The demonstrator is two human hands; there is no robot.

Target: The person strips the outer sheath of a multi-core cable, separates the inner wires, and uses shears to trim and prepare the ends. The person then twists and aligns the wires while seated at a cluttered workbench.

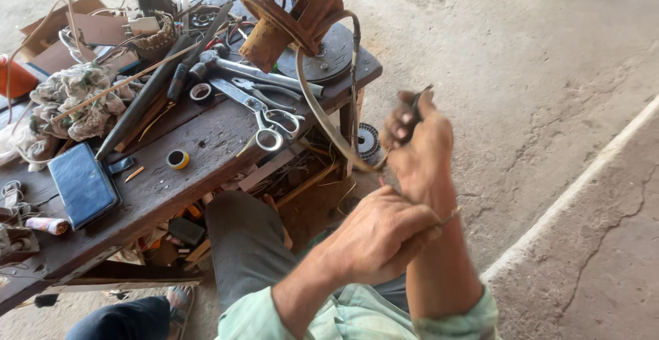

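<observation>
My right hand (pixel 420 149) is raised beside the bench corner, its fingers closed on a small dark tool (pixel 416 99). My left hand (pixel 381 233) crosses under it and rests against the right wrist, fingers curled around the lower end of a tan cable (pixel 317 110). That cable arcs down from a rusty motor part (pixel 285 10) on the wooden workbench (pixel 206 137). A darker braided cable (pixel 354 72) hangs beside it. Both hands are motion-blurred.
The bench holds scissors (pixel 264 110), a wrench (pixel 257 73), tape rolls (pixel 178 159), a dark blue case (pixel 82 183), a crumpled rag (pixel 72 99) and tangled wires. A wire spool (pixel 368 142) and scraps sit under the bench. My knee (pixel 244 237) is beside it, with a concrete floor (pixel 535 93) to the right.
</observation>
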